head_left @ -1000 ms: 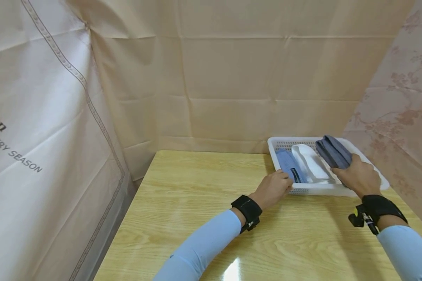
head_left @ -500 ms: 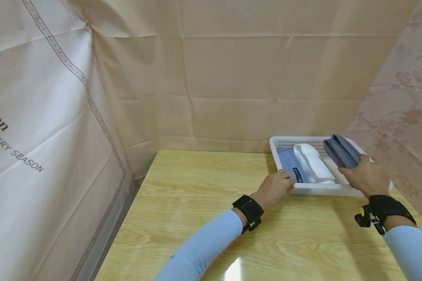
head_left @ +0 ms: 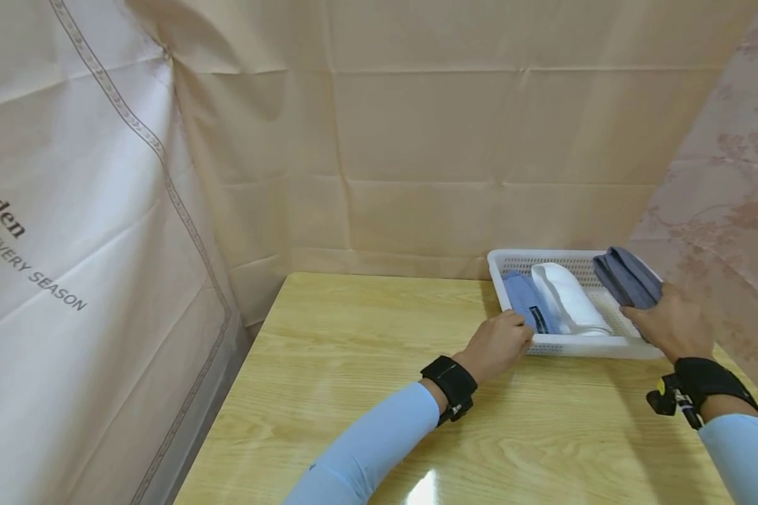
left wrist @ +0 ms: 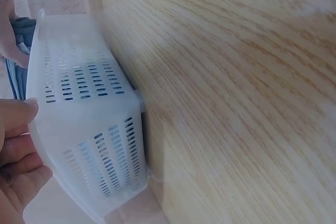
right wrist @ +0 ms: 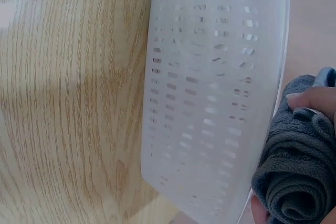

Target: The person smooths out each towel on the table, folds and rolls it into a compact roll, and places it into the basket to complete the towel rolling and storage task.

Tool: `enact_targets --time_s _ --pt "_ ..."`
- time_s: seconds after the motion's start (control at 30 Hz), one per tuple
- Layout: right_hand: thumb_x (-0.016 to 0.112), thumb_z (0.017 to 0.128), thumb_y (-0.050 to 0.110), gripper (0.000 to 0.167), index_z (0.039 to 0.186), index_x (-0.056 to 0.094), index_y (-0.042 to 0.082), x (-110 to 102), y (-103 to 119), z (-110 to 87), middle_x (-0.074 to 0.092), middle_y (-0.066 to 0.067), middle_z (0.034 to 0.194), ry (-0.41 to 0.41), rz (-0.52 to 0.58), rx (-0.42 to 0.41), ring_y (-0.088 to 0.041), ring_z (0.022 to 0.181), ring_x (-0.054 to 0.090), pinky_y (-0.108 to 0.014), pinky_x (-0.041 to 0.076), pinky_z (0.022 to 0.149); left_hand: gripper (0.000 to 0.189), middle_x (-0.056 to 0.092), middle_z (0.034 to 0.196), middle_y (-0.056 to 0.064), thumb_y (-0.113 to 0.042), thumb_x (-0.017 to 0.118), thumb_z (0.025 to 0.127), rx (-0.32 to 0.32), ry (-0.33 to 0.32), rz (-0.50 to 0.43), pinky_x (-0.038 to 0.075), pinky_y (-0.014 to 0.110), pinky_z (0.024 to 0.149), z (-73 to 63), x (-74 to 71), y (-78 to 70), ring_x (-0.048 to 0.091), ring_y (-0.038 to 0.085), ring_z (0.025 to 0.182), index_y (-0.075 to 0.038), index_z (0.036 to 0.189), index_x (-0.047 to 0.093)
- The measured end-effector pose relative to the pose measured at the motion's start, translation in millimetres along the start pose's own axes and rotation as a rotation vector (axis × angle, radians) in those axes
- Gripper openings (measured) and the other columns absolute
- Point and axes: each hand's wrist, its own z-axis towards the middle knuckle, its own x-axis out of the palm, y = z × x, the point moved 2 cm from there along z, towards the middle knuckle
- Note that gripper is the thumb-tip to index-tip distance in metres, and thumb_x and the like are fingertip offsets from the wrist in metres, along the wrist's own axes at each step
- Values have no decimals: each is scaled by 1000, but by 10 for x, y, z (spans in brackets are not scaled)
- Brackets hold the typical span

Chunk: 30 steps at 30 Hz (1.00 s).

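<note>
A white perforated plastic basket (head_left: pixel 587 345) stands at the table's back right. My left hand (head_left: pixel 495 344) pinches its near left corner; in the left wrist view the thumb (left wrist: pixel 20 113) lies on the rim, with the fingers curled below it. Inside, a blue towel (head_left: pixel 523 294) with a dark label lies at the left, and a folded white towel (head_left: pixel 568 298) is beside it. My right hand (head_left: pixel 676 322) grips a dark grey towel (head_left: pixel 628 277) at the basket's right end. The right wrist view shows that towel's rolled end (right wrist: pixel 296 200) by the rim. Its underside is hidden.
The wood-grain table (head_left: pixel 354 337) extends left and forward of the basket. A beige cloth (head_left: pixel 417 161) hangs along the back, a printed white cloth (head_left: pixel 101 210) on the left and a floral pink one (head_left: pixel 726 203) on the right.
My right hand has moved to the right with the grey towel, widening the gap between it and the white towel. My left hand keeps its hold on the basket corner.
</note>
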Motion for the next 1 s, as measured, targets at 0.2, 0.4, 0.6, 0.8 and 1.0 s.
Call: enact_targets --time_s 0.2,0.4,0.6,0.8,1.0 --pt "68 92 45 96 146 28 -22 -14 -45 18 47 -49 116 3 5 26 -62 97 52 -65 46 70 13 65 92 -7 -28 68 102 3 -16 -16 44 11 79 1 -26 3 57 6 86 -21 98 79" --pt "71 90 44 91 138 34 -24 14 -116 48 50 -47 108 -27 4 30 -59 89 55 -61 46 64 13 65 92 -7 -28 69 102 1 -18 -12 45 11 78 -19 -26 -4 56 6 85 -21 98 79" --pt "71 91 40 90 139 31 -25 25 -127 34 48 -49 110 -43 19 16 -61 92 53 -65 46 67 13 64 91 -8 -27 69 101 5 -38 2 45 11 78 -23 0 -1 55 6 84 -22 96 79" --pt "73 90 33 87 139 32 -26 58 -116 39 47 -49 111 -86 31 -16 -63 93 52 -67 45 70 12 65 90 -8 -25 70 101 2 -49 -12 45 10 79 -31 2 6 56 6 84 -21 94 79" --pt "72 91 33 86 139 31 -26 87 -134 70 47 -49 110 -100 37 -4 -62 92 52 -68 45 70 11 65 92 -8 -26 70 101 -3 -31 -26 44 10 79 -24 -5 0 56 5 86 -21 97 79"
